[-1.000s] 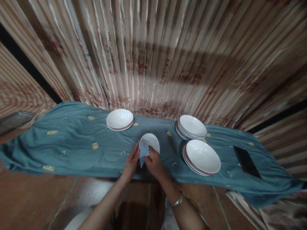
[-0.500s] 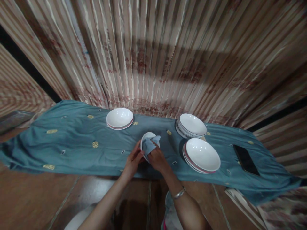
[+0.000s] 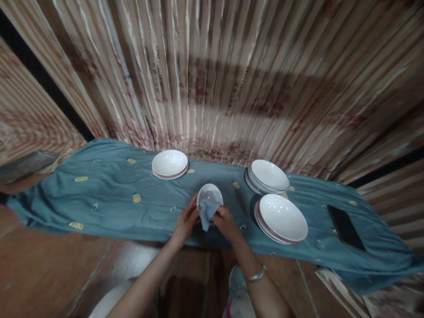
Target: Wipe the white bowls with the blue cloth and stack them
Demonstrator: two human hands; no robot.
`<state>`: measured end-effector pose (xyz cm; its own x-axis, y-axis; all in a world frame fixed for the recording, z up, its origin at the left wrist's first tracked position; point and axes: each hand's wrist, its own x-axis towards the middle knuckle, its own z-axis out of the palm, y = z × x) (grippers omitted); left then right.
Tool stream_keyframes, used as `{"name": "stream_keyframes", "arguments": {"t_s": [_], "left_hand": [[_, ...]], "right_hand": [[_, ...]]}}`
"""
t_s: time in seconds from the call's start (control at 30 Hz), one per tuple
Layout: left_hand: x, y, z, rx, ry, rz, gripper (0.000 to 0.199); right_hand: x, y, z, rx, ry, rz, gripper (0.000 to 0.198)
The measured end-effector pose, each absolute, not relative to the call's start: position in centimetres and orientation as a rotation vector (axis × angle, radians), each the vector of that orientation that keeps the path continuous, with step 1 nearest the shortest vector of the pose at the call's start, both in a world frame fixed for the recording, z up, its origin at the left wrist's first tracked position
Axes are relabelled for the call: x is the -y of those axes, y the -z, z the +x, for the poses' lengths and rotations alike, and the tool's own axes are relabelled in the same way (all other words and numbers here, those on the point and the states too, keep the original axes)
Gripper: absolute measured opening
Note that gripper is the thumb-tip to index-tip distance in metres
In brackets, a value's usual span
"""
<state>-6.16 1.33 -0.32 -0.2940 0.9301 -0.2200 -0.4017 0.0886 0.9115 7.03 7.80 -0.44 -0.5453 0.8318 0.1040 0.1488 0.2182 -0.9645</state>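
A small white bowl (image 3: pixel 210 191) is tilted towards me above the front middle of the cloth-covered table. My left hand (image 3: pixel 188 219) grips its left side, thumb at the rim. A light blue cloth (image 3: pixel 208 212) drapes over the bowl's near rim and hangs down in front. My right hand (image 3: pixel 225 221), fingers closed, pinches the cloth at the bowl's right side. Whether these fingers also touch the bowl is hidden. On my right wrist is a silver bangle (image 3: pixel 257 274).
Back left stands a short stack of white bowls (image 3: pixel 170 163). To the right are a dark-rimmed bowl stack (image 3: pixel 269 175) and a nearer red-edged stack (image 3: pixel 283 217). A black phone (image 3: pixel 346 227) lies farther right on the teal tablecloth (image 3: pixel 112 198). A pleated curtain (image 3: pixel 212 88) rises behind.
The cloth has come from inside the bowl to its near rim, with my right hand drawn slightly right. More of the bowl's inside shows. The whole view has shifted a little.
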Motion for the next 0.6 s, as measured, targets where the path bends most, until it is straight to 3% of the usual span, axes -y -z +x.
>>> {"name": "stream_keyframes", "arguments": {"t_s": [0.13,0.33,0.6], "left_hand": [[-1.3,0.4,-6.4,-1.232,-1.468,0.667,0.077],[-1.4,0.4,-6.1,-1.186,-1.579,0.847,0.057],[-1.1,0.1,-5.4,-1.176,-1.59,0.866,0.056]], "right_hand": [[-7.7,-0.2,6.7,1.706,-1.136,-0.898,0.022],[-7.2,-1.7,6.4,2.14,-0.625,-0.715,0.05],[-10.4,-1.3,6.6,2.203,-0.398,-1.036,0.04]]}}
